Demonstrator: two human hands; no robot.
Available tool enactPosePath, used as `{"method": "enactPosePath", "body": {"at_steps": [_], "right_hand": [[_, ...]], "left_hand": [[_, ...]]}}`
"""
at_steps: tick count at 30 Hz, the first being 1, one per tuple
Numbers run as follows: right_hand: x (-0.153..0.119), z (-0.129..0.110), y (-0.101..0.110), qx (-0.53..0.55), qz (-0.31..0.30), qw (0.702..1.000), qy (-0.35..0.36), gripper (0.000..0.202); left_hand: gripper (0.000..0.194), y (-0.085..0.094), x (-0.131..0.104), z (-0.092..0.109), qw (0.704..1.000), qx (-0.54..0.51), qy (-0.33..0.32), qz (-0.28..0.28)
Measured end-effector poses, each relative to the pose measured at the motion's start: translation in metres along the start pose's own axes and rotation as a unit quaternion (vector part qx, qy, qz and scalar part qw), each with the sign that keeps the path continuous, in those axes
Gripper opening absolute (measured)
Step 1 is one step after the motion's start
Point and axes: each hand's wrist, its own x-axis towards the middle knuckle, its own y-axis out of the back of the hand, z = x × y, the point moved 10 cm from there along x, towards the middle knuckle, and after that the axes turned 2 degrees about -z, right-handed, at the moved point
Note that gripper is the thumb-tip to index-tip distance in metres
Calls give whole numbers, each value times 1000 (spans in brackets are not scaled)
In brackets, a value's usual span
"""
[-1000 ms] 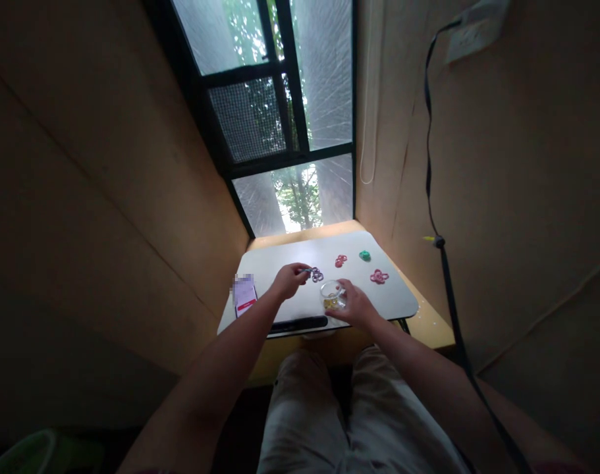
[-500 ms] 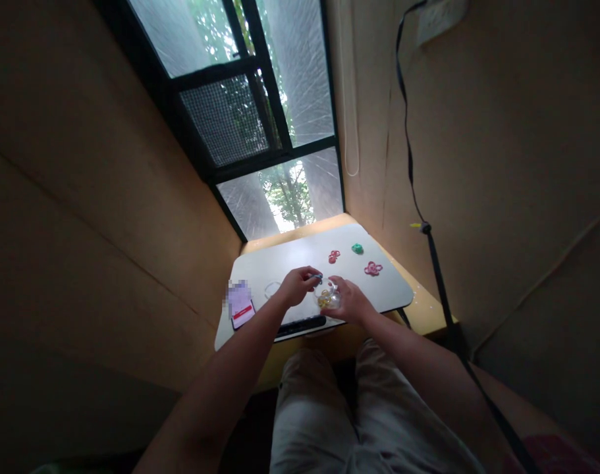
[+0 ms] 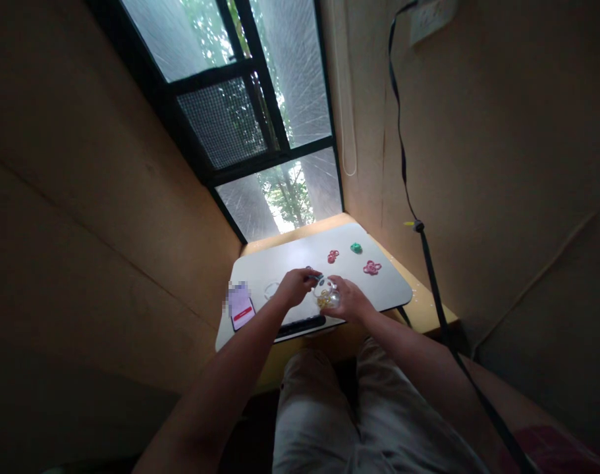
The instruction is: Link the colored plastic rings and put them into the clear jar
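My right hand (image 3: 350, 300) is wrapped round a small clear jar (image 3: 333, 297) at the near part of the white table. Several yellow loop-like bits (image 3: 324, 301) lie at the bottom of the jar. Beside the jar's mouth, my left hand (image 3: 294, 288) pinches a small bluish band-like piece (image 3: 315, 277), part of which reaches over the rim. My fingers hide the rest of it. A clear round lid or ring (image 3: 272, 289) lies on the table left of my left hand.
The white folding table (image 3: 290, 253) carries two pink looped clusters, one small (image 3: 332, 256) and one flower-shaped (image 3: 372, 267), plus a green cluster (image 3: 355, 248). A phone (image 3: 242, 308) lies at left. A black strap (image 3: 431, 270) hangs down on the right.
The bluish piece in my left hand sits slightly more over the jar's mouth. My right hand keeps its hold on the jar. The view has shifted a little.
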Motion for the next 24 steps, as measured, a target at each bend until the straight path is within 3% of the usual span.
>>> {"method": "enactPosePath", "body": {"at_steps": [5,16,24], "right_hand": [[-1,1,-1,5,3,1000,2,86],[-1,1,1,-1,4,1000,-2,86],[-1,1,-1,0,4,1000,1,84]], "left_hand": [[29,5,-3,9,1000,-8,5,-2],[29,2,-9,5,999,-53,5,-11],[25,6,-13,12,1000,27,0,14]]}}
